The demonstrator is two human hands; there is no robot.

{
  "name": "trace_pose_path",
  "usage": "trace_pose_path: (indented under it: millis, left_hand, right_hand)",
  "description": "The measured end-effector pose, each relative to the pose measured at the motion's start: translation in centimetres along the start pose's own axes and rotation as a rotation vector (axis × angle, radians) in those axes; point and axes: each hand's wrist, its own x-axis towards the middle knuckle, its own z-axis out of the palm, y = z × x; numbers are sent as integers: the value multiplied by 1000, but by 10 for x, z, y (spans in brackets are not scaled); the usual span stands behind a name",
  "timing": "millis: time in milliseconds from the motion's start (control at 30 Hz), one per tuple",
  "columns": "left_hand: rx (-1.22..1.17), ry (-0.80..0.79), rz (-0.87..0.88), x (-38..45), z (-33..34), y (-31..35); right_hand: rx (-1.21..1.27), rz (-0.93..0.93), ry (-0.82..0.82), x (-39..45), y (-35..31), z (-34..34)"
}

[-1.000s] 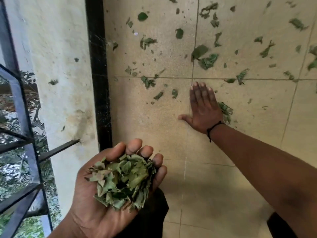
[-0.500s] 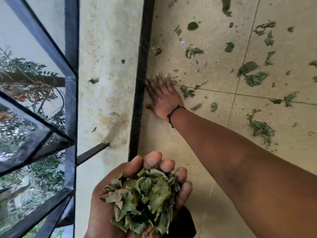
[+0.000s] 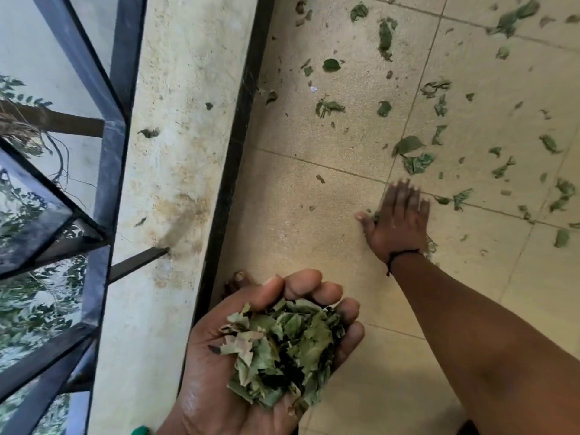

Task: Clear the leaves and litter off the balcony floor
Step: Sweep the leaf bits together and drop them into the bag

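We note the left hand [image 3: 270, 346] cupping leaves [image 3: 282, 350]; the right hand [image 3: 397, 221], flat on the floor [image 3: 298, 233], should rake scraps together before pinching.

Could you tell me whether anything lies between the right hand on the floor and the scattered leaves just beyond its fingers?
Nothing visible does. The right hand lies flat on the tiled floor, and only bare tile separates it from the scattered leaves ahead.

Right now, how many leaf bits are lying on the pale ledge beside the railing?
3 on the ledge: a small bit farthest up, a curled bit just below and left of it, and a sliver lower down. Tinier specks may be too small to tell.
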Motion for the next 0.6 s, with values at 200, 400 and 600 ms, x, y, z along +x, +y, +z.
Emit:
trace_pose_path:
  millis: [200, 400, 600]
  left_hand:
    - [-651, -460, -397, -11, 39, -12]
    - [-724, -531, -555, -12, 70, -28]
    - [-708, -528, -579, -13, 85, -37]
  right_hand:
    - [157, -58, 328, 34, 23, -35]
    - [131, -332, 210, 109, 40, -83]
    - [202, -461, 117, 18, 100, -41]
